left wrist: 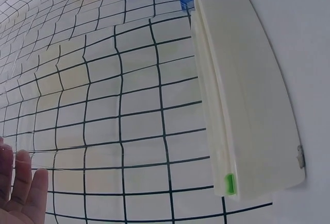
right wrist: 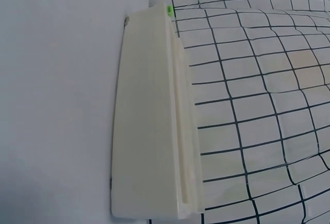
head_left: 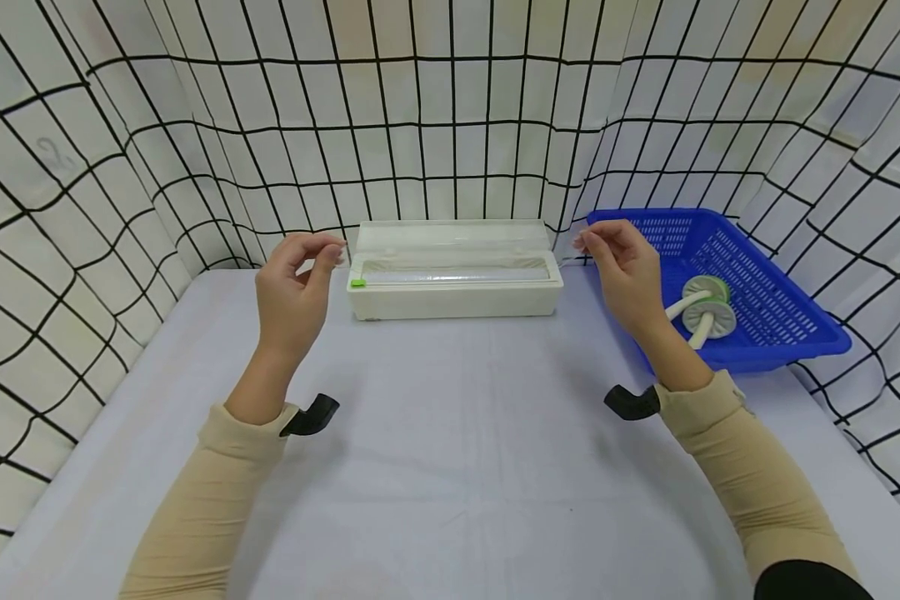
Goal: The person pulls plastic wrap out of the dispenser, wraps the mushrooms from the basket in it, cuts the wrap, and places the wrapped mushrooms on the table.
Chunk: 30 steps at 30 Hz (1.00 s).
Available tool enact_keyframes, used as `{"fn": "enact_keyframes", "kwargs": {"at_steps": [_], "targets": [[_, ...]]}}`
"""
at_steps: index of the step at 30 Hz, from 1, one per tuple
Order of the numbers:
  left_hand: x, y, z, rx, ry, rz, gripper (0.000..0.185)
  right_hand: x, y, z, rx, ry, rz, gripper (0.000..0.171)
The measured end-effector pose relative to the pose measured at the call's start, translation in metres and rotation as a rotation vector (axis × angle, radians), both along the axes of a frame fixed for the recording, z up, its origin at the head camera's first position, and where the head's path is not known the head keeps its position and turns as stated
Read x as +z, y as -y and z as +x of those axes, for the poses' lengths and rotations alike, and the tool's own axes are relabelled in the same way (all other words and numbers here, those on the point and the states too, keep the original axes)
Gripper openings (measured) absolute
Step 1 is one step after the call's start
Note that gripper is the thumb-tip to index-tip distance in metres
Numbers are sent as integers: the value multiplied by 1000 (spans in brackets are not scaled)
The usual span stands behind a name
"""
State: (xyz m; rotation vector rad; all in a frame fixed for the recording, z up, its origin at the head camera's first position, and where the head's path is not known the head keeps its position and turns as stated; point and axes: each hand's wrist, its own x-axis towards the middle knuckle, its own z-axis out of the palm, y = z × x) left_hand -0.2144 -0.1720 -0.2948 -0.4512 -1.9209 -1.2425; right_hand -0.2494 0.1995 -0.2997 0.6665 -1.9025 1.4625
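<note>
A white plastic-wrap dispenser (head_left: pixel 457 302) stands at the back middle of the table, with a green slider (head_left: pixel 357 283) at its left end and clear film across its top. On its left, my left hand (head_left: pixel 296 287) is raised, pinching a corner of clear plastic wrap (left wrist: pixel 62 162) between thumb and fingers. My right hand (head_left: pixel 624 271), raised on the other side, pinches the wrap's opposite edge. The nearly invisible sheet stretches between both hands, showing as faint glints and bent grid lines. My right hand lies outside the right wrist view, where the dispenser (right wrist: pixel 147 121) shows along its length.
A blue basket (head_left: pixel 780 300) stands at the back right, partly behind the right hand. Inside it lie two round green-and-white pieces (head_left: pixel 708 318) with white handles. Black wire grid (head_left: pixel 450 125) over white sheeting encloses the table (head_left: pixel 450 467), which has a white cover.
</note>
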Motion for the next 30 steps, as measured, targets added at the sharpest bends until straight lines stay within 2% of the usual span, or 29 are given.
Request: {"fn": "enact_keyframes", "kwargs": {"at_steps": [9, 20, 30], "targets": [[4, 1, 8, -15, -16, 9, 11, 3, -1, 6, 42, -43, 0, 11], [6, 6, 12, -42, -75, -46, 12, 3, -5, 15, 52, -69, 8, 10], [8, 6, 21, -34, -71, -51, 9, 4, -9, 26, 60, -85, 46, 9]]}}
